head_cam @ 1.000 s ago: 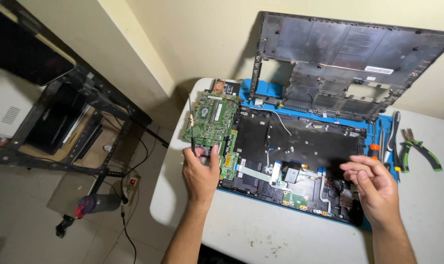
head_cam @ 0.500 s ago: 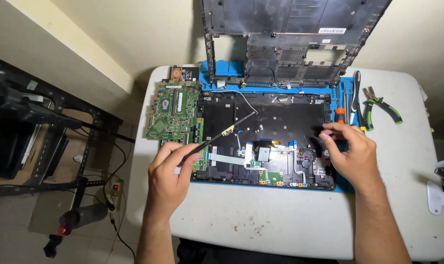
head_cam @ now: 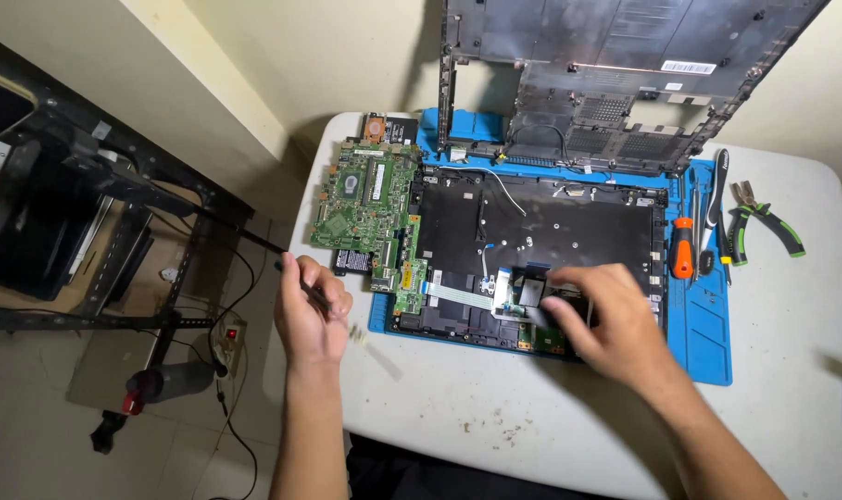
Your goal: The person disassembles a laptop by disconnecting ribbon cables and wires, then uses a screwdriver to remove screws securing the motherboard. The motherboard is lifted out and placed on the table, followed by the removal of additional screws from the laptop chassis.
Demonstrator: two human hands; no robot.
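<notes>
A thin dark tool (head_cam: 302,285) is gripped by the left hand (head_cam: 312,313); the right hand (head_cam: 608,319), fingers curled together, is pressed on the open laptop base (head_cam: 541,231).

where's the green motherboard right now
In the head view, the green rectangular motherboard lies on the white table's left side, beside the opened black laptop base.

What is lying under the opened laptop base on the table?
A blue work mat lies under the laptop base, showing along its right and front edges. How far it runs beneath is covered. The right hand hides the base's front part.
</notes>
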